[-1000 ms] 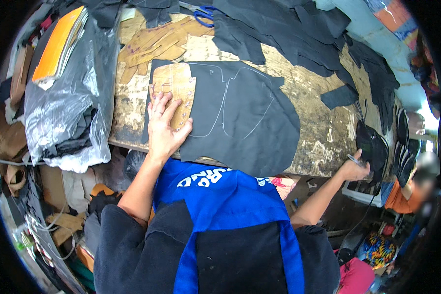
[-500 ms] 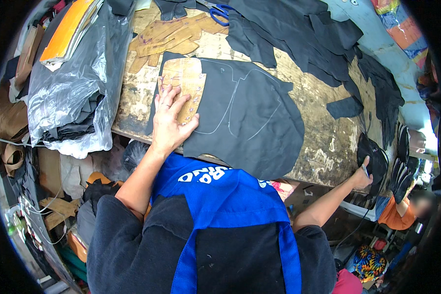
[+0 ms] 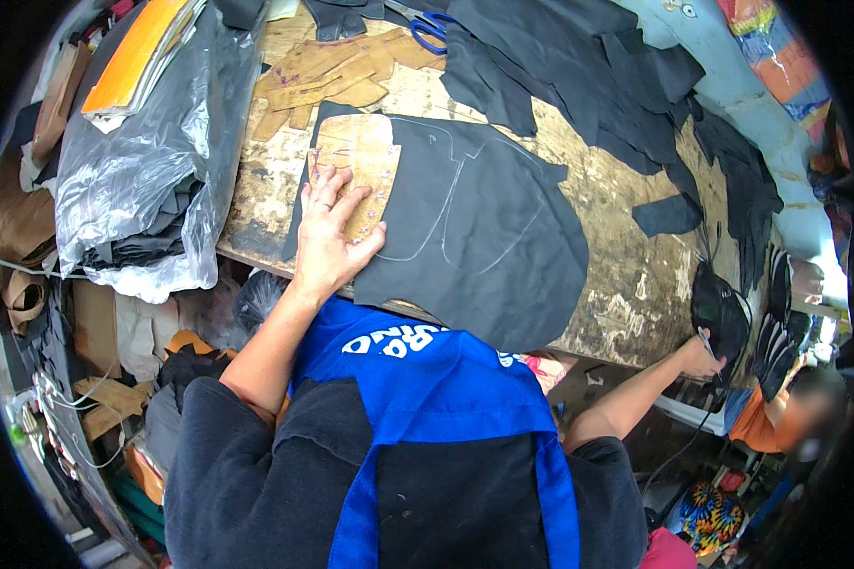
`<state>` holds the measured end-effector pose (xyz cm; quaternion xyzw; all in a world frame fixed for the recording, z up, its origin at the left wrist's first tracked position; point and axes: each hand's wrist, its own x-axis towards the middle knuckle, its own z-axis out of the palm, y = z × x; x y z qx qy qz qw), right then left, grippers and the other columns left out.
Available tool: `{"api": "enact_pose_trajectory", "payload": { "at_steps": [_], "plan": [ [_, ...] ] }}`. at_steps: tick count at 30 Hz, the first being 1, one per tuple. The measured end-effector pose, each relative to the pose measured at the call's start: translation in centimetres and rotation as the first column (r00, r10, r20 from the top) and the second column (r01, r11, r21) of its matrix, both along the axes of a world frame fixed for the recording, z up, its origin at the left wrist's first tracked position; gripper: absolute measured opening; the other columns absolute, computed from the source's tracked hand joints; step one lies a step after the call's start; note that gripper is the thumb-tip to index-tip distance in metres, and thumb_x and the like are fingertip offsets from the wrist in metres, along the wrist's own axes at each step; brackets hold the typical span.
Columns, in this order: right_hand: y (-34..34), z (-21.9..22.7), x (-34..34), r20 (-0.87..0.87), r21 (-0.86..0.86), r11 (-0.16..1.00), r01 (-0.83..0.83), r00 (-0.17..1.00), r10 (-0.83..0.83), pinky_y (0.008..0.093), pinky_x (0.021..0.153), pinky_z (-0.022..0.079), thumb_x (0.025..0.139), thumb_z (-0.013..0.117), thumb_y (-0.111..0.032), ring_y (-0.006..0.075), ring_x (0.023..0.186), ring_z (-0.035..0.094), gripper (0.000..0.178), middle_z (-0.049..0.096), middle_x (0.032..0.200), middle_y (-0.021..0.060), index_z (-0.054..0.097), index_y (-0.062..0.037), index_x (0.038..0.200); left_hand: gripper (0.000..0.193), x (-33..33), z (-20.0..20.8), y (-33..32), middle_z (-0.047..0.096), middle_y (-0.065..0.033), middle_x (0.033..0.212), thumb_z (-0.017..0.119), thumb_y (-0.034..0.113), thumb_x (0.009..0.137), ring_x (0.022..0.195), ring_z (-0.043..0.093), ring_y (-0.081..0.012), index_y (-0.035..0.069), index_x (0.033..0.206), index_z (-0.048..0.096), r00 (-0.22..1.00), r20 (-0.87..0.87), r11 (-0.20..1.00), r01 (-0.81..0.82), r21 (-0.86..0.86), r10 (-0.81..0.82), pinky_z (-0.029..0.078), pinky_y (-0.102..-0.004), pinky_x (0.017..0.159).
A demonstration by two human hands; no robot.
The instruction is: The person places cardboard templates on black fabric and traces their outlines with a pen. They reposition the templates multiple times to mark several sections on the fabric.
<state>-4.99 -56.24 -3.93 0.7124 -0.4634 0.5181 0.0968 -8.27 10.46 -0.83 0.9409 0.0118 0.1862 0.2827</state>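
Observation:
My left hand lies with its fingers spread over a tan pattern piece, pressing it on a sheet of black leather-like material. Pale curved outlines are drawn on that sheet, right of the pattern piece. Far to the right, at the table's edge, my right hand is closed around a slim, pale pen-like stick, mostly hidden by the fingers. Just beyond it hangs a black item, perhaps a pouch or cap; I cannot tell whether the hand touches it.
Blue-handled scissors and more tan pattern pieces lie at the back of the worn wooden table. Black material covers the far right. A plastic-wrapped bundle stands at left. Another person is at lower right.
My right hand has shifted slightly down and to the left along the black item. The left hand stays in place on the pattern piece.

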Motion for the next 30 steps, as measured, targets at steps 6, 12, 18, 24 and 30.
{"api": "enact_pose_trajectory", "payload": {
  "at_steps": [6,12,18,24,30],
  "plan": [
    [-1.7,2.8,0.0,-0.165,0.192,0.965,-0.178,0.963,0.211,0.044,0.081,0.045,0.076,0.066,-0.018,0.0344,0.088,0.061,0.043,0.064,0.107,0.0153,0.06,-0.0151,0.118,0.045,0.1,0.0,0.0,0.053,-0.0168,0.126,0.075,0.02,0.065,0.126,0.042,-0.036,0.005,0.106,0.065,1.0,0.012,1.0,-0.006,-0.031,0.006,0.027,-0.0513,0.106],
    [-3.9,3.7,-0.3,-0.333,0.03,0.947,-0.321,0.89,0.312,0.0448,0.064,0.047,0.075,0.054,-0.005,0.0323,0.069,0.063,0.024,0.068,0.082,0.0134,0.07,-0.0118,0.092,0.044,-0.1,-0.1,0.0,0.052,-0.0168,0.126,0.074,0.021,0.065,0.127,0.042,-0.0358,0.005,0.106,0.065,1.0,-0.002,1.0,-0.005,-0.02,0.004,0.026,-0.0511,0.107],
    [-2.8,4.2,-1.0,-0.387,0.009,0.921,-0.39,0.848,0.363,0.0442,0.061,0.048,0.076,0.055,-0.005,0.0334,0.067,0.063,0.016,0.066,0.075,0.0144,0.069,-0.0075,0.084,0.044,0.0,-0.1,0.1,0.052,-0.0164,0.126,0.074,0.021,0.066,0.127,0.042,-0.0355,0.006,0.106,0.065,1.0,0.007,1.0,-0.004,-0.016,0.004,0.027,-0.0509,0.106],
    [3.2,3.6,-4.1,-0.322,-0.055,0.851,-0.522,0.816,0.479,0.044,0.064,0.048,0.075,0.054,-0.009,0.0349,0.069,0.063,0.018,0.066,0.077,0.017,0.068,-0.0039,0.085,0.044,0.0,-0.2,0.1,0.051,-0.0182,0.126,0.072,0.024,0.068,0.128,0.04,-0.0361,0.005,0.107,0.065,1.0,-0.003,1.0,0.011,-0.023,-0.011,0.025,-0.0536,0.107],
    [6.7,2.8,-5.2,-0.222,-0.018,0.754,-0.657,0.738,0.638,0.0372,0.068,0.051,0.077,0.055,-0.006,0.0277,0.072,0.063,0.015,0.067,0.081,0.0133,0.067,-0.0018,0.086,0.044,0.2,-0.6,0.2,0.052,-0.0179,0.124,0.073,0.025,0.067,0.127,0.041,-0.0366,0.007,0.106,0.065,0.999,0.03,1.0,0.023,0.01,-0.023,0.025,-0.0555,0.105]
  ]
}}
